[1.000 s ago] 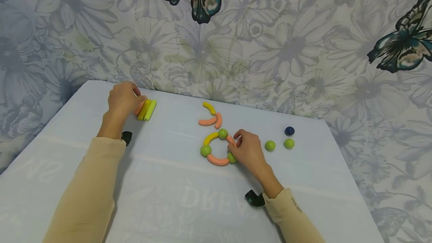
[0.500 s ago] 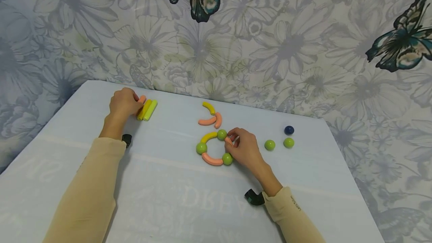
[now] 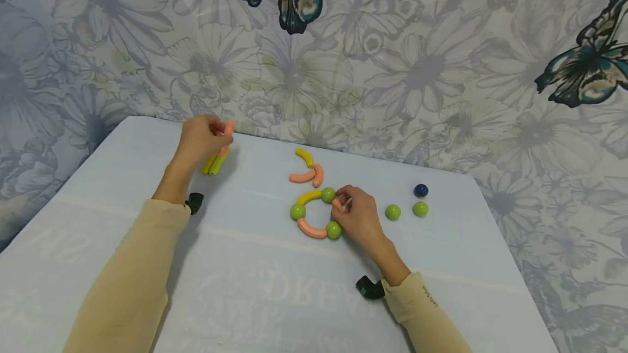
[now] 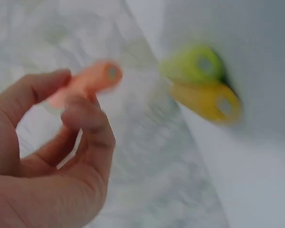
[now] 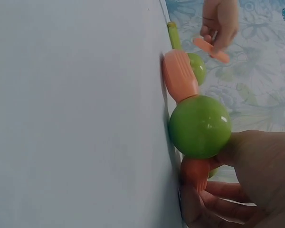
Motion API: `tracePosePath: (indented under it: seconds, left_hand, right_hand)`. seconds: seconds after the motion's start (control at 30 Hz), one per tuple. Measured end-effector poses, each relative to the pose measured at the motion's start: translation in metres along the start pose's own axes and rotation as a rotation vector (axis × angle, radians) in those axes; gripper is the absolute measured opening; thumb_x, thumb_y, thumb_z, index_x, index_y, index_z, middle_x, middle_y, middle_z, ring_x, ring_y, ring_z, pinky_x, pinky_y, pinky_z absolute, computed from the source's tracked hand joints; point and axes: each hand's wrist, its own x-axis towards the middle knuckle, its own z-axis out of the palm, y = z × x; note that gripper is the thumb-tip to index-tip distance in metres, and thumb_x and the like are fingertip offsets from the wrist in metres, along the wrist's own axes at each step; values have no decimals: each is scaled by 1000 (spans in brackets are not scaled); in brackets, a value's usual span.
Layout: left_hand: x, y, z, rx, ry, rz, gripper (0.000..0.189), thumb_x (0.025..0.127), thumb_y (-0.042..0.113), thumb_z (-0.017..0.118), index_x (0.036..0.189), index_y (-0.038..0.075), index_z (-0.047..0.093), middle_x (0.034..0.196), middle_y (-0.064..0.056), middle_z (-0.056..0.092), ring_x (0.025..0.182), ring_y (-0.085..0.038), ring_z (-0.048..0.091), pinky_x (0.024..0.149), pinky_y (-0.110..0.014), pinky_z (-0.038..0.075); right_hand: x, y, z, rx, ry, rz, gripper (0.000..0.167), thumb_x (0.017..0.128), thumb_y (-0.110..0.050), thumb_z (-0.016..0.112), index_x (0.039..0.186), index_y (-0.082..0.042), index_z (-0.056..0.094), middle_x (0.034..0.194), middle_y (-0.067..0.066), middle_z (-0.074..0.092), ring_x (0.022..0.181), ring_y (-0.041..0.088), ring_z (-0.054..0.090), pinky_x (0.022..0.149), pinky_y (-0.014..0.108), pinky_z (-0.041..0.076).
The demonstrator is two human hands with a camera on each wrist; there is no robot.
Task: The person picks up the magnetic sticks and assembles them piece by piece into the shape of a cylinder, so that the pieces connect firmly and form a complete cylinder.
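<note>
My left hand (image 3: 198, 138) pinches a straight salmon-orange stick (image 3: 229, 127) between thumb and fingers. It is off the table, above a yellow stick (image 4: 213, 102) and a lime-green stick (image 4: 199, 64) lying side by side; grey discs show in the stick ends. Near mid-table lies a ring of curved rods and green balls. My right hand (image 3: 360, 214) pinches the ring's right-hand curved orange rod (image 5: 194, 173), partly hidden by the fingers, between two green balls. The nearer green ball (image 5: 199, 126) joins another curved orange rod (image 3: 311, 229); a curved yellow rod (image 3: 309, 196) forms the far side.
Behind the ring lie a curved yellow rod (image 3: 304, 157) and two curved orange rods (image 3: 301, 177). To the right are two loose green balls (image 3: 393, 212) and a dark blue ball (image 3: 421, 190). The white table (image 3: 245, 287) meets a floral wall at the back.
My left hand has lifted the orange stick from beside the yellow one and moved it right. The ring shifted slightly left, then back right, with my right hand still holding its curved rod.
</note>
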Motion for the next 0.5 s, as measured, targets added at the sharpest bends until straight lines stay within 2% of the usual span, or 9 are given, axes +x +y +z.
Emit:
tracePosePath:
  seconds: [0.1, 0.23, 0.37, 0.5]
  left_hand:
    - [-6, 21, 11, -54, -113, 97, 25, 95, 17, 75, 113, -1, 70, 103, -17, 69, 83, -31, 64, 67, -33, 53]
    - [-14, 46, 32, -72, -250, 228, 17, 94, 13, 79, 109, 6, 74, 99, -13, 72, 78, -32, 68, 62, -33, 56]
    - [-25, 67, 52, -57, -327, 371, 15, 91, 11, 83, 103, 10, 75, 96, -8, 74, 81, -25, 69, 65, -35, 57]
    - [-37, 81, 68, -57, -377, 488, 11, 90, 15, 85, 96, 15, 75, 91, 0, 73, 83, -17, 69, 72, -35, 56]
  right_hand:
    - [0, 1, -2, -10, 2, 27, 34, 86, -7, 76, 119, -4, 71, 91, 7, 68, 68, 15, 55, 61, 27, 46]
    - [1, 1, -3, -35, 2, 90, 43, 82, -9, 76, 124, -4, 68, 89, 6, 65, 70, 17, 55, 62, 28, 45]
    - [2, 2, -4, -50, -2, 133, 49, 81, -11, 76, 128, -3, 66, 89, 7, 63, 72, 19, 54, 65, 30, 45]
    - [2, 2, -5, -64, -16, 133, 51, 81, -11, 76, 130, -3, 66, 89, 8, 61, 72, 20, 53, 65, 32, 44]
